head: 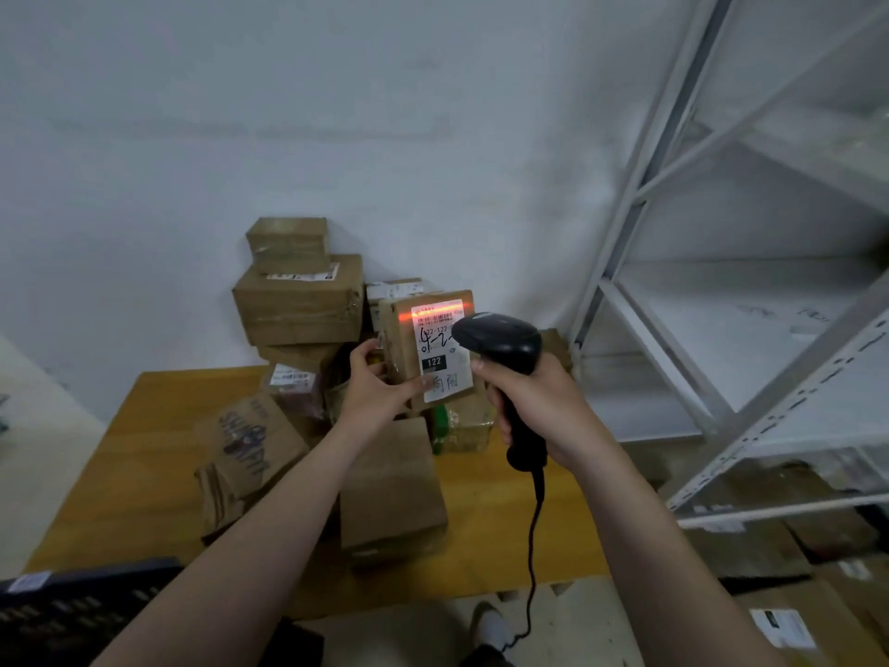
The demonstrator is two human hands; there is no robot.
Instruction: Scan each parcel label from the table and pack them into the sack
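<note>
The left hand (pixel 370 385) grasps a small brown cardboard parcel (pixel 401 339) above the yellow wooden table (pixel 130 474). At the parcel's 3 o'clock, the right hand (pixel 541 409) grips a black handheld scanner (pixel 500 341), its red line crossing the white label (pixel 438 344).

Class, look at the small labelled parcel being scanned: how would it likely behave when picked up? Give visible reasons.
Probably light: the left hand alone holds the parcel upright by its lower end. Likely stiff: its cardboard edges look straight under that grip. Glossy tape seems to show on its side, so it may be slightly slippery, though blur hides detail.
</note>
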